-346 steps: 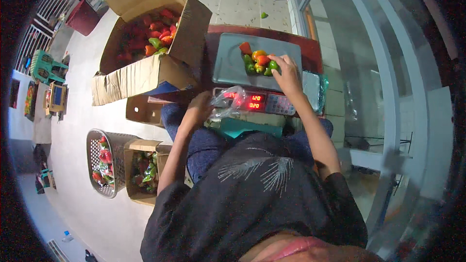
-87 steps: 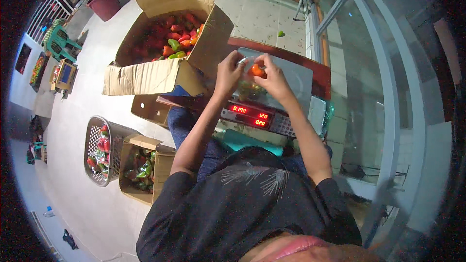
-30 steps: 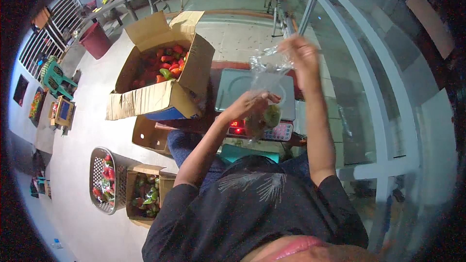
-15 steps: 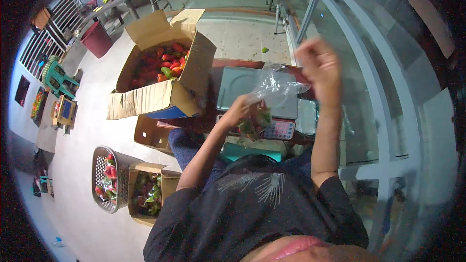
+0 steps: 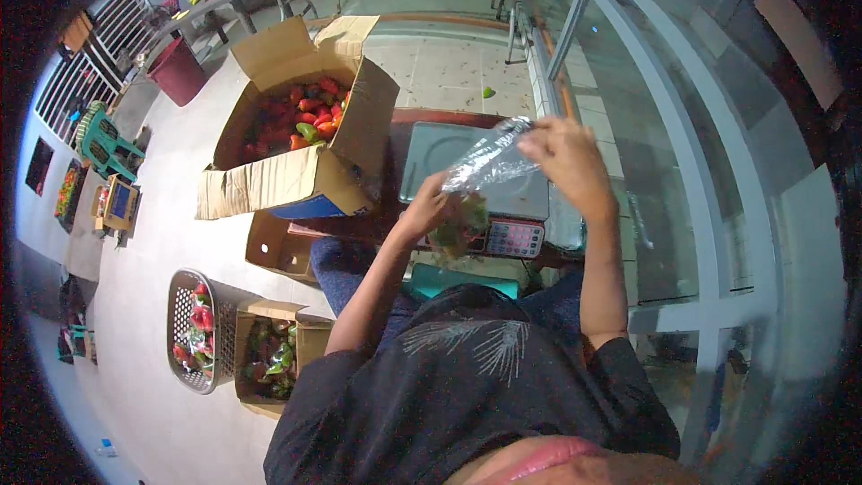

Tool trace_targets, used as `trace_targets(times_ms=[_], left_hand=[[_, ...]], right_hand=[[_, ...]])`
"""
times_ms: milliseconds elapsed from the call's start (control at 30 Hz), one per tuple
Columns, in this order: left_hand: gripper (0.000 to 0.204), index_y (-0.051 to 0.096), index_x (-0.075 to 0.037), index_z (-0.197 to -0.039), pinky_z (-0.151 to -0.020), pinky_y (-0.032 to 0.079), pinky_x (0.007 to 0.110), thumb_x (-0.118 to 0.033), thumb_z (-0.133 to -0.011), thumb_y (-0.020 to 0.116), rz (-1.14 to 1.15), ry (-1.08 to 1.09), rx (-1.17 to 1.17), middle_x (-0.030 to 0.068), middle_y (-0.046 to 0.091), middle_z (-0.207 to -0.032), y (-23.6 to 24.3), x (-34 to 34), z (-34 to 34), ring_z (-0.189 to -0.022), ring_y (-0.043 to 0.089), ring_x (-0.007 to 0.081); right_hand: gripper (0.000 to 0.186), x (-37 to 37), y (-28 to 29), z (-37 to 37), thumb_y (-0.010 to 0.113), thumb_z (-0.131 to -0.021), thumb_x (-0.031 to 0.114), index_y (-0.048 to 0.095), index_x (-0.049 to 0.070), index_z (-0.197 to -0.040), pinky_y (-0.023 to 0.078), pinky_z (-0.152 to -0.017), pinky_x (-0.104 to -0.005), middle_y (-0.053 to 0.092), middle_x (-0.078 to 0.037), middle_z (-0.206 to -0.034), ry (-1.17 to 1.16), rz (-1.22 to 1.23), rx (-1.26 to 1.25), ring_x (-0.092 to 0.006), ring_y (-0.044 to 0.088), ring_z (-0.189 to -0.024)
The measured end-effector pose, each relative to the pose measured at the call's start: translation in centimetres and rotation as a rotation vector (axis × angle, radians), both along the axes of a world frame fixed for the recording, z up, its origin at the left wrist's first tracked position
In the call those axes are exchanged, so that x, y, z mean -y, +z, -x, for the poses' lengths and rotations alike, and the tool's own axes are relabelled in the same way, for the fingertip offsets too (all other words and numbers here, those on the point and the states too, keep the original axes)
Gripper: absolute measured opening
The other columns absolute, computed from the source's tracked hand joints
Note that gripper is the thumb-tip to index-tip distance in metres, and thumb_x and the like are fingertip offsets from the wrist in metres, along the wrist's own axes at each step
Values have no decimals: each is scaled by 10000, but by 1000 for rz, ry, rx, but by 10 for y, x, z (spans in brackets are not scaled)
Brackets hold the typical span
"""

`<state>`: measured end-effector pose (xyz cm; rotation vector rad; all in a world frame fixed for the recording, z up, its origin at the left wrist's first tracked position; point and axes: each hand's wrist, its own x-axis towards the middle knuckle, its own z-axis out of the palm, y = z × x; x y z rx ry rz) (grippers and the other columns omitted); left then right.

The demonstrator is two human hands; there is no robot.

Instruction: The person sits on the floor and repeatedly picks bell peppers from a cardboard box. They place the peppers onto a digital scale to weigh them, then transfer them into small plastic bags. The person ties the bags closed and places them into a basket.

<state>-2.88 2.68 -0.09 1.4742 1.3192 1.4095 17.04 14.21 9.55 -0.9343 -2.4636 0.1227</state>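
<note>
Since the frame half a second earlier, the right hand [image 5: 567,157] has dropped lower and drawn the top of the clear plastic bag [image 5: 480,166] out into a twisted strip, while the left hand [image 5: 429,208] has stayed at the bag's lower end. Seen from the head camera, looking down past a dark shirt: the right hand pinches the bag's neck between its fingers, raised above the grey weighing scale [image 5: 431,153]. The left hand is closed around the bag's full bottom, where green and red peppers [image 5: 462,226] show through the plastic, just over the scale's keypad. The bag hangs slanted between both hands, off the scale's tray. To the left stands 1 open cardboard box [image 5: 296,175] of red and green peppers. On the floor lie 1 wire basket [image 5: 184,323] and 1 smaller box [image 5: 260,368] of peppers.
</note>
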Motion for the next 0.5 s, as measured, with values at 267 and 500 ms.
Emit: trace_targets(times_ms=[267, 500], left_hand=[[323, 549, 23, -1131, -848, 453, 305, -15, -831, 435, 40, 80, -84, 89, 627, -979, -11, -3, 9, -908, 548, 169], [407, 495, -3, -1254, -984, 368, 318, -53, -853, 445, 19, 32, -82, 189, 570, -1194, 5, 4, 5, -1102, 532, 232]], right_hand=[[157, -9, 17, -11, 604, -879, 149, 638, -1, -910, 465, -734, -270, 626, -62, -900, 294, 487, -414, -147, 608, -831], [307, -38, -22, 15, 644, -846, 144, 565, 64, -1132, 457, -615, -213, 628, -22, -858, 353, 1036, -362, -79, 584, -730]])
